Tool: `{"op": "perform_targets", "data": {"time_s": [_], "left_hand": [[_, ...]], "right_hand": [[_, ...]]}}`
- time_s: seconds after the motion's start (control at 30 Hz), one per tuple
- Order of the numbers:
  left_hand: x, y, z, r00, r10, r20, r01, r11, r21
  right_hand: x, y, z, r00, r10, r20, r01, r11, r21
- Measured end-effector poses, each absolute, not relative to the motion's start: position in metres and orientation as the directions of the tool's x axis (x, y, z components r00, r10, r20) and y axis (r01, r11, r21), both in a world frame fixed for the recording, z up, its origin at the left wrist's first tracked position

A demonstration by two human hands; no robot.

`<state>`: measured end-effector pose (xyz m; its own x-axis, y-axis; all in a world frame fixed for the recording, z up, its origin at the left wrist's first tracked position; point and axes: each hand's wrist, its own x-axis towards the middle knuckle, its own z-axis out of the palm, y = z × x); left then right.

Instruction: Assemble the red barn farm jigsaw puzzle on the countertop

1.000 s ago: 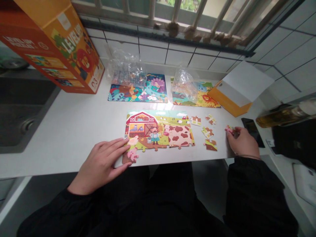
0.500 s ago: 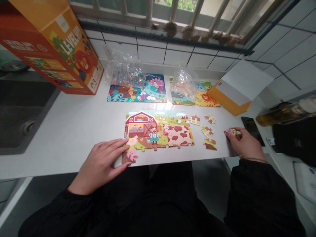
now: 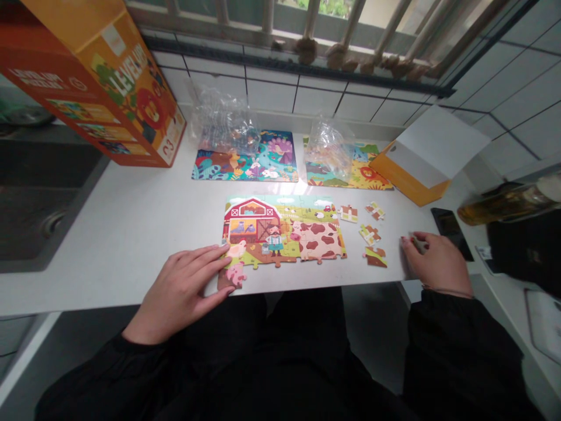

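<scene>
A partly joined farm jigsaw puzzle (image 3: pixel 284 231) with a red barn, a farmer and a spotted cow lies on the white counter. My left hand (image 3: pixel 184 286) rests open with fingers stretched out, the fingertips touching the puzzle's lower left corner beside a pink pig piece (image 3: pixel 235 275). At the right, my right hand (image 3: pixel 438 263) is closed in a pinch on a puzzle piece (image 3: pixel 419 243), mostly hidden by the fingers. Several loose pieces lie between the puzzle and that hand, among them a brown and green piece (image 3: pixel 376 257) and a barn-coloured piece (image 3: pixel 349 213).
Behind the puzzle lie two picture sheets (image 3: pixel 280 155) (image 3: pixel 372 172) under clear plastic bags (image 3: pixel 225 126). An orange puzzle box (image 3: pixel 144 111) stands at left, near a sink (image 3: pixel 26 222). At right are an open box (image 3: pixel 412 169), a phone (image 3: pixel 451 231) and a bottle (image 3: pixel 504 204).
The piece in my right hand has turned, so its pink and green picture no longer shows. My left hand stays in place on the puzzle's corner.
</scene>
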<state>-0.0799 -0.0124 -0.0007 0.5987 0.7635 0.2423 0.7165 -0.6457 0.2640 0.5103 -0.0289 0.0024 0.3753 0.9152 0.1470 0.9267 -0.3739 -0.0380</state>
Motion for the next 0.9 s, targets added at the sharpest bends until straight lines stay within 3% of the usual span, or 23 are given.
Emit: {"op": "perform_targets", "data": {"time_s": [0.17,0.3,0.43,0.7,0.8,0.9], "left_hand": [[-0.080,-0.012,-0.001,0.606,0.760,0.233,0.715,-0.649,0.258],[-0.079,-0.011,-0.001,0.610,0.754,0.244,0.712,-0.657,0.249],[-0.080,-0.011,-0.002,0.606,0.755,0.251,0.712,-0.655,0.252],[-0.078,-0.012,0.001,0.599,0.760,0.253,0.710,-0.650,0.271],[-0.077,-0.011,0.001,0.600,0.759,0.251,0.708,-0.651,0.274],[-0.078,-0.011,0.001,0.600,0.758,0.254,0.708,-0.652,0.272]], "right_hand": [[0.524,-0.033,0.001,0.190,0.979,0.070,0.974,-0.179,-0.142],[0.540,-0.036,0.006,0.146,0.988,-0.045,0.967,-0.152,-0.207],[0.543,-0.038,0.014,0.208,0.976,-0.057,0.948,-0.216,-0.232],[0.528,-0.046,0.013,0.497,0.866,-0.058,0.856,-0.500,-0.128],[0.531,-0.053,0.011,0.433,0.901,-0.032,0.888,-0.433,-0.156],[0.539,-0.059,0.009,0.263,0.965,-0.017,0.937,-0.260,-0.235]]}}
